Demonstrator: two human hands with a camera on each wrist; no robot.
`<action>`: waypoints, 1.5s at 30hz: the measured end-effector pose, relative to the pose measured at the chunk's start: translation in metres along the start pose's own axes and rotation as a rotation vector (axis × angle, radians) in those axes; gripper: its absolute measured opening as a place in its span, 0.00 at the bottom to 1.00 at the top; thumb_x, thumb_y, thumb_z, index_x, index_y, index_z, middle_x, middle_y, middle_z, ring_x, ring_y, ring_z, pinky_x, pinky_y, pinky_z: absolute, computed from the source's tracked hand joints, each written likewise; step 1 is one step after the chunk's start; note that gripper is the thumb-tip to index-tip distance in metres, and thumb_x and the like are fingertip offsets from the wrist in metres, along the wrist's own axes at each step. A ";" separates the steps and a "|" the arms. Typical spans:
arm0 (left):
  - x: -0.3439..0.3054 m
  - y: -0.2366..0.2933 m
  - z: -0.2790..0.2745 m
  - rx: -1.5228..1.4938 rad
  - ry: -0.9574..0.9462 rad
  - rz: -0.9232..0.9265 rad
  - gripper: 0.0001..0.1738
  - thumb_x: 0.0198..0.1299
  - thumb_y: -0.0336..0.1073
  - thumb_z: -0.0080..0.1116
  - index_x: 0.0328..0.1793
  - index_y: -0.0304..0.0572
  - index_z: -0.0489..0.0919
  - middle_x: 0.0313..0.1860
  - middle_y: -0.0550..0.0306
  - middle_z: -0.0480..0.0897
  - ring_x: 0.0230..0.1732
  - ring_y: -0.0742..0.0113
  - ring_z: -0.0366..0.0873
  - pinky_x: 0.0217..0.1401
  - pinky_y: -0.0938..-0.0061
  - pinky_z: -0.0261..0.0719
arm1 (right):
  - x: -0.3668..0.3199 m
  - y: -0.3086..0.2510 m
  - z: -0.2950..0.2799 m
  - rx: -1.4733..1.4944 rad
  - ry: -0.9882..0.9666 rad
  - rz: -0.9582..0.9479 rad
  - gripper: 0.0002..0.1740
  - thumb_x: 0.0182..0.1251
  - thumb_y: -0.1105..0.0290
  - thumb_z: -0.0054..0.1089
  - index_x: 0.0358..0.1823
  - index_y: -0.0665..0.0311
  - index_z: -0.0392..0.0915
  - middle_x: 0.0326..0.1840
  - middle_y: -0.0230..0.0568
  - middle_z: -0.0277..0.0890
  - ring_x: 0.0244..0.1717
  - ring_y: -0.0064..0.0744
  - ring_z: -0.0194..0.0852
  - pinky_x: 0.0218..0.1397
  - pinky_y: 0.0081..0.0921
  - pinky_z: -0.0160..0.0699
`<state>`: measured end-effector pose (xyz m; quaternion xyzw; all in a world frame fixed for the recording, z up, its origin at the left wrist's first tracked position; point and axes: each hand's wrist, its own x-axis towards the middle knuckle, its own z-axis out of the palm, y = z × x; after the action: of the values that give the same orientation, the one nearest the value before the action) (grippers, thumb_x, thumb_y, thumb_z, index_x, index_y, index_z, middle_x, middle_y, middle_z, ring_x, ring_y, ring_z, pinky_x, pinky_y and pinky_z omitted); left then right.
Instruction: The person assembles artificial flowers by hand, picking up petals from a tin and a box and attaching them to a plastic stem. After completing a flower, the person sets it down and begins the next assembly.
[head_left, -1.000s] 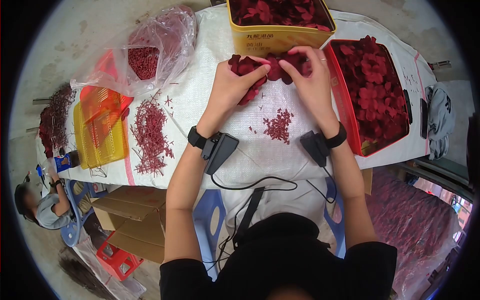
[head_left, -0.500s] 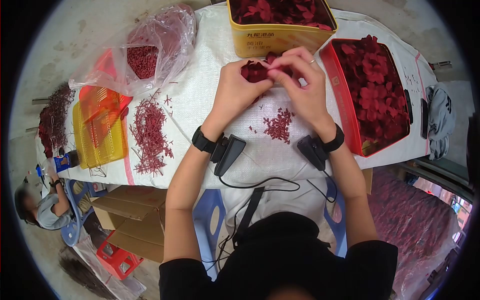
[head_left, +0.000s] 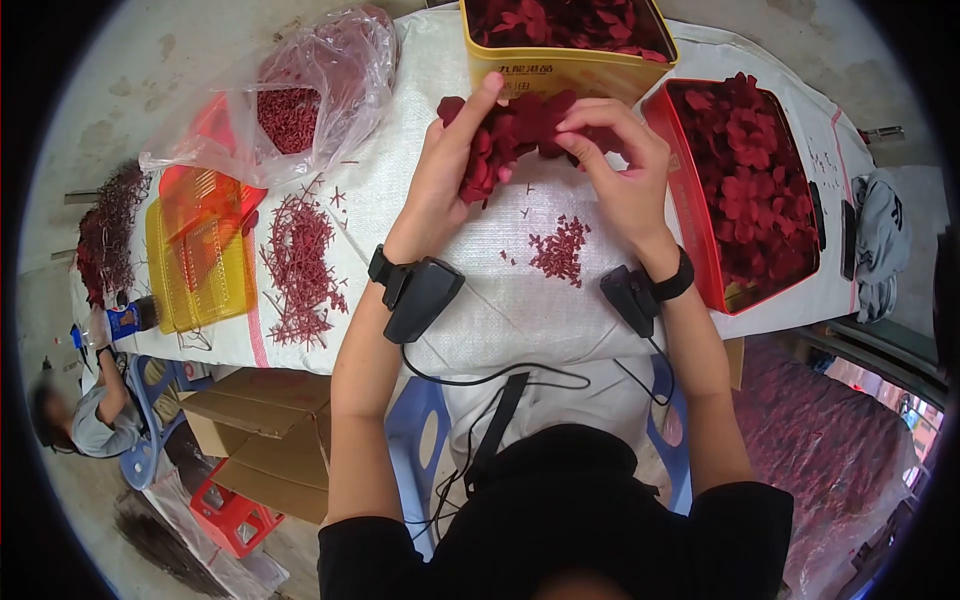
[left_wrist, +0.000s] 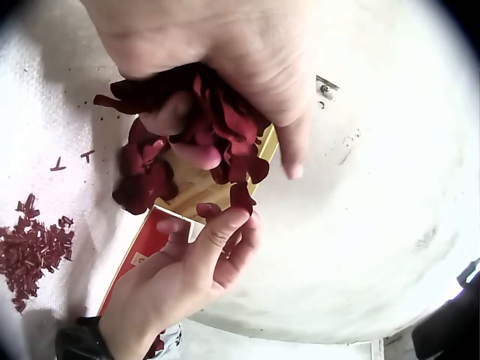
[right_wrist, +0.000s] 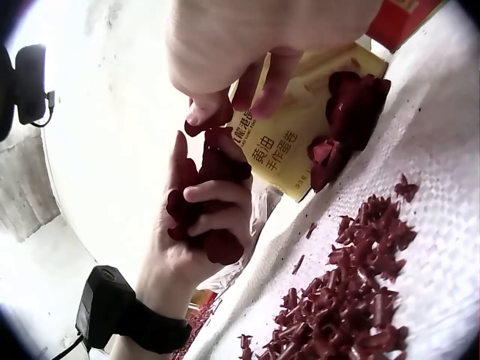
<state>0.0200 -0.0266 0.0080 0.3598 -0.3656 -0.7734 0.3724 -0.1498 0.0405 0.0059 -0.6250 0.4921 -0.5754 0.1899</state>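
Dark red petal pieces (head_left: pixel 490 150) fill the left hand (head_left: pixel 436 175), whose fingers curl round the bunch while its thumb stands raised. In the left wrist view, the right hand (left_wrist: pixel 176 285) pinches one petal (left_wrist: pixel 241 196) between thumb and fingertips, at the edge of the bunch. The right wrist view shows the left hand (right_wrist: pixel 199 225) with two fingers folded over the petals (right_wrist: pixel 217 244), and the right hand (right_wrist: pixel 255 45) above it. Small red bits (head_left: pixel 558 250) lie in a pile on the white cloth below the hands.
Beyond the hands is a yellow tin (head_left: pixel 570 72) of petals; a red tin (head_left: pixel 700 240) of petals stands right. On the left are a plastic bag (head_left: pixel 345 75), a stem pile (head_left: pixel 300 265) and a yellow tray (head_left: pixel 190 290). Another person (head_left: pixel 100 415) sits far left.
The left hand has turned and moved slightly left, with its thumb lifted off the petals. The right hand has drawn a little to the right, away from the left hand.
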 end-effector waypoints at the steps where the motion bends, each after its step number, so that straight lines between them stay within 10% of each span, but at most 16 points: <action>1: -0.001 0.001 -0.001 0.015 -0.020 0.019 0.22 0.63 0.49 0.63 0.47 0.34 0.79 0.29 0.54 0.83 0.21 0.75 0.76 0.19 0.83 0.71 | 0.000 0.000 0.001 0.005 -0.004 0.003 0.05 0.60 0.76 0.67 0.37 0.64 0.81 0.39 0.32 0.82 0.34 0.20 0.79 0.32 0.16 0.74; 9: -0.001 0.001 -0.005 0.022 0.016 0.153 0.11 0.56 0.34 0.68 0.38 0.34 0.81 0.27 0.56 0.82 0.17 0.77 0.72 0.21 0.83 0.67 | -0.001 -0.010 0.003 -0.054 -0.180 0.221 0.10 0.54 0.71 0.72 0.37 0.59 0.81 0.34 0.30 0.80 0.31 0.24 0.76 0.34 0.21 0.75; 13: 0.001 0.002 -0.006 -0.027 0.062 0.186 0.13 0.56 0.34 0.69 0.42 0.33 0.80 0.28 0.56 0.81 0.18 0.75 0.71 0.21 0.81 0.67 | -0.005 -0.004 0.004 -0.149 -0.653 0.004 0.11 0.51 0.66 0.71 0.37 0.55 0.82 0.32 0.31 0.78 0.40 0.34 0.73 0.46 0.32 0.74; 20: 0.000 0.001 -0.001 -0.003 0.061 0.190 0.15 0.58 0.36 0.68 0.45 0.32 0.80 0.29 0.56 0.81 0.19 0.75 0.71 0.23 0.81 0.67 | -0.017 0.002 0.014 -0.061 -0.846 -0.156 0.06 0.54 0.67 0.68 0.34 0.55 0.85 0.37 0.28 0.76 0.44 0.34 0.68 0.52 0.32 0.68; 26: -0.001 0.000 0.000 0.076 0.031 0.181 0.16 0.60 0.38 0.67 0.46 0.32 0.81 0.29 0.58 0.82 0.20 0.77 0.72 0.24 0.83 0.68 | -0.014 0.006 0.016 0.007 -0.733 -0.119 0.06 0.54 0.69 0.68 0.33 0.58 0.85 0.34 0.30 0.78 0.42 0.34 0.72 0.48 0.31 0.71; 36: -0.005 -0.001 0.005 0.296 -0.004 0.228 0.15 0.62 0.39 0.66 0.47 0.33 0.82 0.24 0.62 0.82 0.18 0.81 0.72 0.19 0.85 0.65 | 0.001 -0.002 0.000 0.082 0.036 0.174 0.04 0.57 0.74 0.70 0.35 0.61 0.87 0.33 0.28 0.79 0.32 0.15 0.72 0.32 0.13 0.64; 45: -0.005 -0.006 0.008 0.332 -0.018 0.264 0.16 0.61 0.39 0.67 0.47 0.33 0.83 0.24 0.60 0.83 0.19 0.80 0.74 0.19 0.85 0.66 | 0.002 0.004 -0.003 -0.001 0.040 0.110 0.06 0.58 0.73 0.70 0.37 0.62 0.86 0.33 0.27 0.78 0.32 0.14 0.72 0.32 0.12 0.63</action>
<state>0.0135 -0.0178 0.0086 0.3581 -0.5354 -0.6502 0.4029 -0.1545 0.0380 0.0041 -0.5855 0.5296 -0.5763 0.2111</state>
